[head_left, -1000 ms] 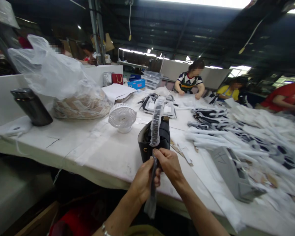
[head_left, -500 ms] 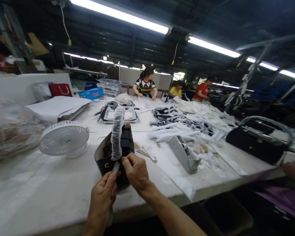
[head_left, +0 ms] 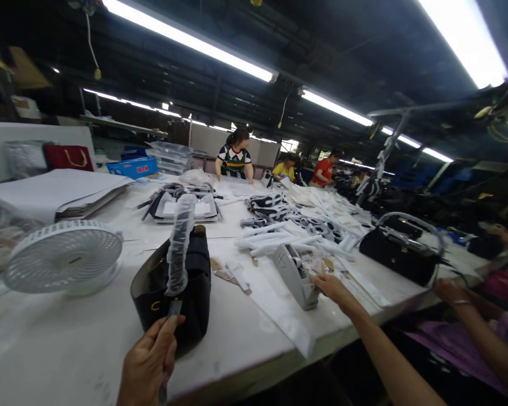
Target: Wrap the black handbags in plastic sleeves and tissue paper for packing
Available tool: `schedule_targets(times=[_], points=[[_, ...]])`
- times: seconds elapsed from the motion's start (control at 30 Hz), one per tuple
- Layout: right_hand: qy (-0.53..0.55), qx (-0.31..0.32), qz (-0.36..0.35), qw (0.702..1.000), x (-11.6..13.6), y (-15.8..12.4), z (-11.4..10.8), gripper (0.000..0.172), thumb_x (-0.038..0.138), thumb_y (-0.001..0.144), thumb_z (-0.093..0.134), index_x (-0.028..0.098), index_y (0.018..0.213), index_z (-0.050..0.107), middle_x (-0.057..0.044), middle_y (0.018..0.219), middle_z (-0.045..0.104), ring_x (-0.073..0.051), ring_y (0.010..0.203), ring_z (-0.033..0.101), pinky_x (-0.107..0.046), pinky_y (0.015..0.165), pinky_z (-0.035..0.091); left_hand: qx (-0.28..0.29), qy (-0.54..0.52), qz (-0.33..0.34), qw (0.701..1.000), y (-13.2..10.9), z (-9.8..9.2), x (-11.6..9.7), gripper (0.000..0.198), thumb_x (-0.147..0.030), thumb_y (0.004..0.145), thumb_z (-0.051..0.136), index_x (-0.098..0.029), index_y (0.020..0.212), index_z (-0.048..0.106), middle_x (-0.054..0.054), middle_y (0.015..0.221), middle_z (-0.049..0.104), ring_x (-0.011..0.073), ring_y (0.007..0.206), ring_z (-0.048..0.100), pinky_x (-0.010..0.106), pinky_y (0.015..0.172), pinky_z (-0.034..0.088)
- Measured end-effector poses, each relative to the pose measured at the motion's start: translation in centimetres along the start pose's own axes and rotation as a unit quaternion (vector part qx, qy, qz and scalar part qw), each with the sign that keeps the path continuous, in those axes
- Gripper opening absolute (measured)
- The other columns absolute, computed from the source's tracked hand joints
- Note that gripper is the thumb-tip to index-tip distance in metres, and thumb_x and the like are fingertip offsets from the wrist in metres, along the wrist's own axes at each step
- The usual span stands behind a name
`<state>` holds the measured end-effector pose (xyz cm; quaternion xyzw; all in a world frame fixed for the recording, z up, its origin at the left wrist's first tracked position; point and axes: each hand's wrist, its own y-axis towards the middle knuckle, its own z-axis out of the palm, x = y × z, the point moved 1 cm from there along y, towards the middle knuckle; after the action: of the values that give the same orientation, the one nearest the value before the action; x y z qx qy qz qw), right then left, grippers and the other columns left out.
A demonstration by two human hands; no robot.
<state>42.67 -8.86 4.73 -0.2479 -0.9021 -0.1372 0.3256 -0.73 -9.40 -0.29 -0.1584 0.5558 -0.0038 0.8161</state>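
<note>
A black handbag (head_left: 198, 282) stands on the table before me, its near side open at the top. Its upright handle (head_left: 180, 242) is wrapped in white, crinkled plastic film. Low on the bag, my left hand (head_left: 150, 361) pinches a grey-looking strap end (head_left: 175, 308) just below the wrapped handle. Farther right, my right hand (head_left: 332, 288) is at the front end of a grey tape dispenser (head_left: 292, 276), fingers pressed together. Whatever lies between those fingertips is too small to make out.
A white fan (head_left: 68, 256) stands left of the bag. White wrapped strips (head_left: 271, 239) and scraps lie beyond the dispenser. Another black handbag (head_left: 395, 254) sits at right, near a co-worker's hand (head_left: 451, 290). Other people work across the table.
My right hand has left the handbag and moved right to the tape dispenser. My left hand still holds the strap. The view has turned to the right.
</note>
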Motion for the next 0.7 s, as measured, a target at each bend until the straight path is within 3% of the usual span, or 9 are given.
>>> schedule_targets(times=[0.17,0.33,0.47,0.57,0.7], points=[[0.11,0.03,0.035,0.993,-1.0,0.1,0.2,0.03,0.046,0.061,0.064,0.016,0.057,0.068,-0.003,0.058,0.063,-0.018,0.06,0.054,-0.029,0.058,0.039,-0.01,-0.029,-0.027,0.999,-0.4,0.4,-0.6,0.077,-0.068,0.036,0.084,-0.013,0.086,0.065,-0.012,0.043,0.032,0.0026,0.033,0.025,0.014,0.03,0.016],[0.192,-0.019,0.04,0.98,-0.5,-0.2,0.4,0.03,0.048,0.057,0.064,0.018,0.052,0.063,-0.004,0.056,0.061,-0.02,0.063,0.056,-0.032,0.061,0.043,-0.038,-0.055,-0.049,0.997,-0.4,0.4,-0.6,0.078,-0.062,0.029,0.088,-0.014,0.086,0.066,-0.011,0.046,0.037,0.003,0.035,0.032,0.012,0.032,0.02],[0.24,-0.057,0.022,0.969,-0.5,-1.7,-0.5,0.035,0.053,0.061,0.064,0.018,0.063,0.067,-0.005,0.066,0.066,-0.021,0.07,0.06,-0.032,0.067,0.046,-0.035,-0.055,-0.045,0.997,-0.6,0.4,-0.7,0.078,-0.062,0.028,0.088,-0.014,0.086,0.066,-0.01,0.046,0.038,0.0036,0.036,0.033,0.013,0.032,0.023],[0.237,-0.08,0.033,0.968,-1.7,-3.0,-0.8,0.038,0.053,0.062,0.065,0.016,0.068,0.069,-0.004,0.065,0.066,-0.021,0.065,0.059,-0.032,0.062,0.046,-0.023,-0.049,-0.041,0.998,-0.5,0.3,-0.6,0.08,-0.065,0.03,0.087,-0.014,0.088,0.066,-0.012,0.044,0.034,0.0031,0.033,0.028,0.013,0.03,0.019],[0.185,-0.091,0.062,0.977,-4.3,-3.6,0.6,0.037,0.053,0.059,0.066,0.017,0.057,0.067,-0.004,0.056,0.063,-0.021,0.058,0.059,-0.032,0.054,0.044,-0.022,-0.056,-0.031,0.998,-0.2,0.2,-0.3,0.077,-0.064,0.036,0.087,-0.013,0.09,0.066,-0.013,0.043,0.032,0.0023,0.033,0.026,0.012,0.03,0.018]])
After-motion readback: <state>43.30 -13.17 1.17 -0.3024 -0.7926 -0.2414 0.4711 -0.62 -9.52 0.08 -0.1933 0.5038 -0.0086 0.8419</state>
